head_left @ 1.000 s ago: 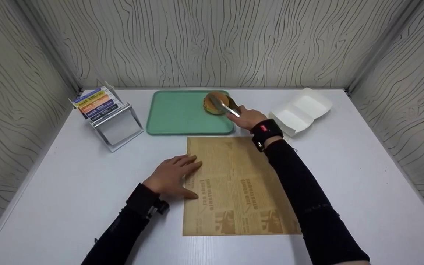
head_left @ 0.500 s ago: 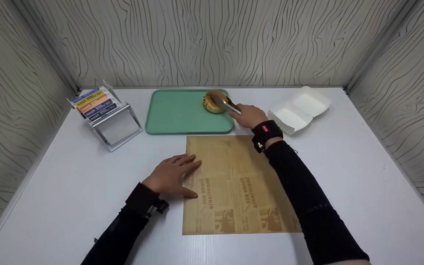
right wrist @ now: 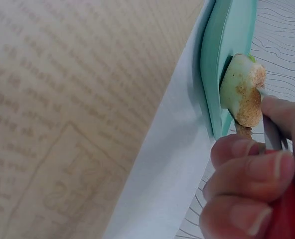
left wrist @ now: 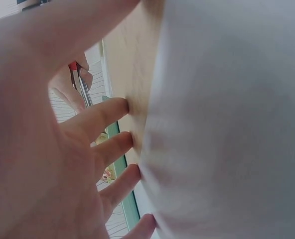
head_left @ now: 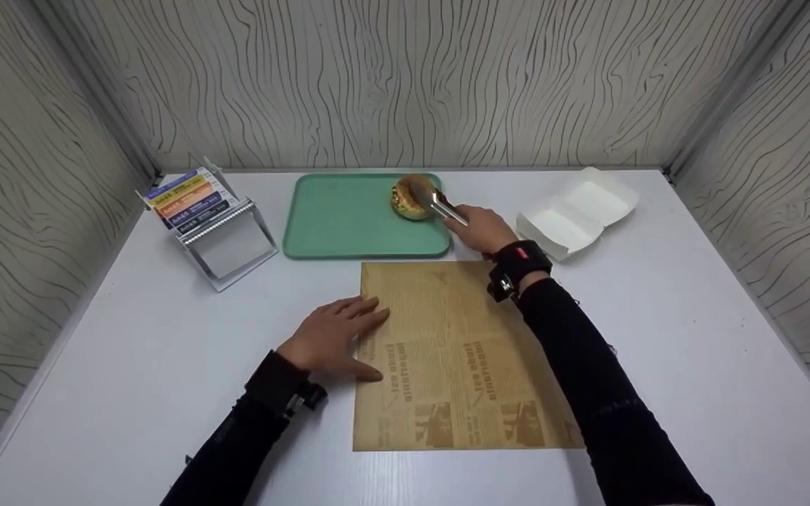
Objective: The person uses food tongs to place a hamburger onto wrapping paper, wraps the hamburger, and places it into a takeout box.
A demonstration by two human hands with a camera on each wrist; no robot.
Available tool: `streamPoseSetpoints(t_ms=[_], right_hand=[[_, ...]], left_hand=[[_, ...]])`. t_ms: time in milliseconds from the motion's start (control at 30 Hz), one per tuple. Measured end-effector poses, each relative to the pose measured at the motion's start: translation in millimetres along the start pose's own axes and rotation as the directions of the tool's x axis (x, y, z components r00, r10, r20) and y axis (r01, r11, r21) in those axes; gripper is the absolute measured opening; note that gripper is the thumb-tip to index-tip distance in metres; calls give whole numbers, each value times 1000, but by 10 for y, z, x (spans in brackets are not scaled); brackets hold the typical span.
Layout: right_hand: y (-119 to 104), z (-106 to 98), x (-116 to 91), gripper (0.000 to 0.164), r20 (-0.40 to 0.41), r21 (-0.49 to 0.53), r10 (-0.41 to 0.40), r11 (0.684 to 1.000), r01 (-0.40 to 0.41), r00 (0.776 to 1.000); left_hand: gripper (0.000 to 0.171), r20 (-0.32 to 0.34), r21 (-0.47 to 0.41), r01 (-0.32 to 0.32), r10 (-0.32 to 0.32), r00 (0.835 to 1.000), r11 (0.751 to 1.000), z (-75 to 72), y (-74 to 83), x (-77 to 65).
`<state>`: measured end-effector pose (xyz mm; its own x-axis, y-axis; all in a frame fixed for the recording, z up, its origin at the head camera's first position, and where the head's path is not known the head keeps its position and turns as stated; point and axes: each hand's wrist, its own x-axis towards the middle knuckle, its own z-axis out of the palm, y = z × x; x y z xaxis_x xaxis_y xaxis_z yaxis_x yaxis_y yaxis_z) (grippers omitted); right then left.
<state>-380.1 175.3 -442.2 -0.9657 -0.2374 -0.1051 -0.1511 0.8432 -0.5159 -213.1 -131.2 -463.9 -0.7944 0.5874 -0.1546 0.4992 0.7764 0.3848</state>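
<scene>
My right hand (head_left: 484,230) grips metal tongs (head_left: 448,210); their red handle (right wrist: 287,209) shows in the right wrist view. The tongs' ends are around a hamburger (head_left: 403,204) at the right end of a green tray (head_left: 342,221). The burger is tilted, its fillings facing left in the head view; whether it touches the tray I cannot tell. My left hand (head_left: 328,339) is spread over the left edge of a brown printed paper sheet (head_left: 440,309). In the left wrist view its fingertips (left wrist: 120,105) rest along that edge.
Right of the tray lies an unfolded white takeaway box (head_left: 581,213). At the left a metal rack (head_left: 233,246) holds several coloured label strips (head_left: 190,200). Patterned wall panels (head_left: 405,84) enclose the white table (head_left: 166,393) at the back and sides.
The burger has tipped over in the tongs, from lying bun-up to tilted with its fillings facing left. My right hand has shifted slightly right and nearer. The left hand stays at the paper's edge.
</scene>
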Motion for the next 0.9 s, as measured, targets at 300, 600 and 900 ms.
streamPoseSetpoints(t_ms=[300,600,900], right_hand=[[68,-15,-52,57,0,57,1,998,-1,1000],[175,-197,-318,63,11,125,-17,992,16,1000],[415,-327,-1038,66,45,219,-69,974,58,997]], left_hand=[[97,6,18,1,-1,1000,1000,23,-9,21],[96,2,19,16,-16,1000,1000,28,-4,9],[98,12,12,37,-38,999,999,26,3,13]])
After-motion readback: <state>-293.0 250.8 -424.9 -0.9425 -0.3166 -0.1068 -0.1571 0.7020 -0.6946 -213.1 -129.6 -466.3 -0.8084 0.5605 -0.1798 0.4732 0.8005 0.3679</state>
